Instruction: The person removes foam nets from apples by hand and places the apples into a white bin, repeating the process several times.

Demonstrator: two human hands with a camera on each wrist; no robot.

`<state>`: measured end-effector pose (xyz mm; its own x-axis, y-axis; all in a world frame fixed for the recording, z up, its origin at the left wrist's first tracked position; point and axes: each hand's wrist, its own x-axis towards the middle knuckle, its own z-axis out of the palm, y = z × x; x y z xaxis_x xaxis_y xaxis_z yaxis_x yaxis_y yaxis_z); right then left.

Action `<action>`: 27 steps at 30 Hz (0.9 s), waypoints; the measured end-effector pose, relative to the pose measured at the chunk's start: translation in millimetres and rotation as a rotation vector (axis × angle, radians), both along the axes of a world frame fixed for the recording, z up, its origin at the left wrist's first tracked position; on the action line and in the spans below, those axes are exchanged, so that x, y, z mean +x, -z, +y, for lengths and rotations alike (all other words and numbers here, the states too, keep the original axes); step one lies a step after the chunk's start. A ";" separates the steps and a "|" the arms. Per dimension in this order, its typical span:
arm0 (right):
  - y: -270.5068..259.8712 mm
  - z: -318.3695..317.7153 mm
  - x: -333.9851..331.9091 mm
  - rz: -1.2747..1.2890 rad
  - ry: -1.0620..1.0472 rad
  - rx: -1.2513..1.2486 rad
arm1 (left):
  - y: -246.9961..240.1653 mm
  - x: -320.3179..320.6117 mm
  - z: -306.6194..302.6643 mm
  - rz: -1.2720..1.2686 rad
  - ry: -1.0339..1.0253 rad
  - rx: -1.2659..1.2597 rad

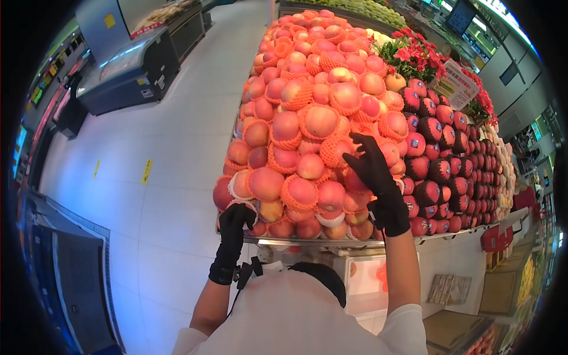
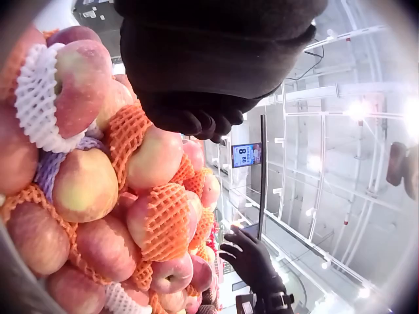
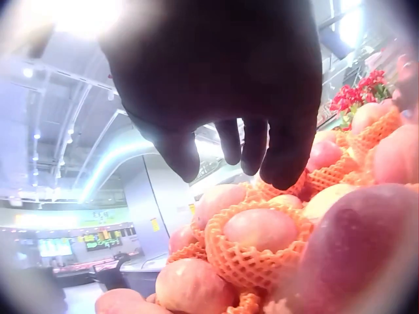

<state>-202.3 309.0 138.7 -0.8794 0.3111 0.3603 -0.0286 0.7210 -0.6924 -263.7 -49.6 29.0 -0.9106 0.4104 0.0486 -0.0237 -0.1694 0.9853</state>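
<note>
My black-gloved right hand (image 1: 374, 168) reaches over the right side of a heap of red-yellow apples (image 1: 286, 125). Its fingers are spread and slightly bent. In the right wrist view, the fingertips hang just above an apple in an orange foam net (image 3: 260, 230), with nothing between them. At the front left corner of the heap is my gloved left hand (image 1: 235, 220), right by an apple in a white foam net (image 1: 241, 184). The left wrist view shows its fingers (image 2: 204, 124) loosely curled, with no fruit visible in them; the palm side is partly hidden.
Darker red apples in black nets (image 1: 427, 193) stand in rows to the right. Behind them are red flowers (image 1: 408, 54) and a sign (image 1: 455, 84). A metal rail (image 1: 284, 242) edges the display in front. A white box (image 1: 365, 296) sits below, and a freezer (image 1: 131, 72) far left.
</note>
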 end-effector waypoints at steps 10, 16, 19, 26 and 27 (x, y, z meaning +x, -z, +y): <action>-17.3 -20.1 -89.4 -0.102 0.027 0.677 | -3.0 17.6 -9.5 0.039 -0.119 -0.046; -11.5 -25.0 -113.1 -0.132 -0.003 0.824 | 5.0 22.3 -20.6 0.087 -0.147 -0.034; 5.3 -19.0 -115.4 -0.082 -0.020 0.779 | 4.4 26.9 -20.5 0.056 -0.152 -0.024; 9.6 -23.5 -118.6 -0.063 0.086 0.764 | 10.7 29.3 -22.9 0.030 -0.130 -0.005; 12.8 -23.2 -119.6 -0.051 0.107 0.772 | 9.7 29.2 -22.0 0.020 -0.127 -0.006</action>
